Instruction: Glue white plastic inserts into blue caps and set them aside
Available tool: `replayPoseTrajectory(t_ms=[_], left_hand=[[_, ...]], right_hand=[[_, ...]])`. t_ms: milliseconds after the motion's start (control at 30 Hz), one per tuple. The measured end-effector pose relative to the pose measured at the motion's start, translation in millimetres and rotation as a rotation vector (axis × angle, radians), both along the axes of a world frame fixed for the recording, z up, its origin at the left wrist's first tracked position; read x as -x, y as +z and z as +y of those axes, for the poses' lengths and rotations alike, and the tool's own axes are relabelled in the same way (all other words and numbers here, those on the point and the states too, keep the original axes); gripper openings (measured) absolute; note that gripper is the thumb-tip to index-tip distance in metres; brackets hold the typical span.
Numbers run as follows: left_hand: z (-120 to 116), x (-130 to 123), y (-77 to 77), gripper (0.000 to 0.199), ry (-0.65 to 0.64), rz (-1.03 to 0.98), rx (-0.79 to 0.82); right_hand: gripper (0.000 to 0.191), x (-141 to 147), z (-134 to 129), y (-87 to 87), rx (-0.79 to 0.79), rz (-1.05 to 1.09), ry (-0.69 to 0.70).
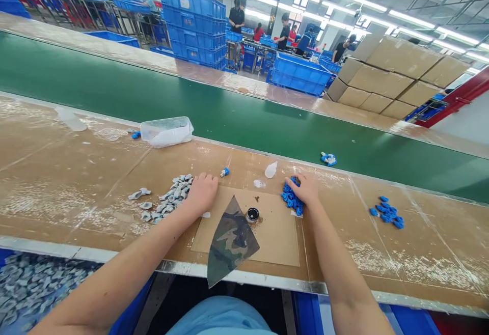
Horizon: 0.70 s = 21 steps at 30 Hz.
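My left hand (204, 192) rests at the right edge of a heap of small grey plastic parts (173, 197). Its fingers are curled down close together with the tips hidden, so what they hold does not show. On the other side, my right hand (306, 190) reaches over a pile of small blue plastic parts (292, 200), thumb and fingers spread around its top. Between the hands lies a cardboard sheet (280, 241) bearing a small round pot of dark liquid (252, 215). A pointed camouflage-patterned cloth piece (233, 243) overhangs the table's front edge.
A green conveyor belt (237, 116) runs behind the table, carrying a small blue-and-white cluster (328, 159). A clear plastic tray (167, 131) and more blue parts (386, 213) lie on the table. Below left, a bin holds grey parts (34, 284). Several people work beyond stacked blue crates (193, 24).
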<state>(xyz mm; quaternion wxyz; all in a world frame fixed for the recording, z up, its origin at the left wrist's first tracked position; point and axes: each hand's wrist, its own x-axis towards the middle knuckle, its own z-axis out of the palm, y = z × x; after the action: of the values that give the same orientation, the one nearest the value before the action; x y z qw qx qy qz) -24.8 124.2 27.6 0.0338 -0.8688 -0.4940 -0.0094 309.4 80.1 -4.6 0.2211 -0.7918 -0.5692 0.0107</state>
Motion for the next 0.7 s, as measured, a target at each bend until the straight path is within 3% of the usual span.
replayPoseTrajectory(t_ms=[200, 467, 567, 700], left_hand=[[-5.4, 0.5, -4.1, 0.031, -0.006, -0.008, -0.039], [-8.9, 2.5, -0.7, 0.028, 0.031, -0.109, -0.039], [-13.2, 7.2, 0.5, 0.027, 0.036, -0.265, -0.051], [-43.9, 16.7, -1.0, 0.022, 0.057, -0.707, -0.003]], right_hand=[[0.024, 34.1, -15.4, 4.9, 0.081, -0.065, -0.038], [0.011, 38.7, -55.2, 8.9, 0.074, -0.075, 0.012], [0.012, 41.7, -72.0, 5.6, 0.062, -0.07, 0.042], [0.015, 42.9, -89.1, 3.1, 0.027, -0.059, 0.137]])
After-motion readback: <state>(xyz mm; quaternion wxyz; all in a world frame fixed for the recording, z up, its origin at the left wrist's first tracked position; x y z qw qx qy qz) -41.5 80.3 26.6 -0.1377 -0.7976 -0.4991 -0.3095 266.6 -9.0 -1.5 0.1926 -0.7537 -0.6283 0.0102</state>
